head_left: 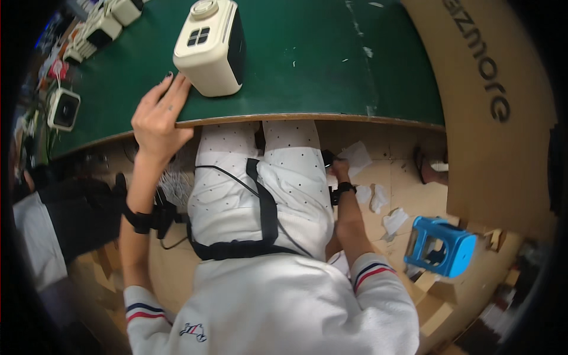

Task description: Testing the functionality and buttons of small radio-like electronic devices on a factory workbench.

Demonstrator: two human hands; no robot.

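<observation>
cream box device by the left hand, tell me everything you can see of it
The cream box device is a rounded cube, plastic by the look, with a dark panel on its right-facing side. Its top shows a round dial-like cap and a cluster of four dark square openings. It sits on the green table near the front edge, leaning away in this view. The left hand rests on the table edge, fingertips right at its lower left corner.
</observation>
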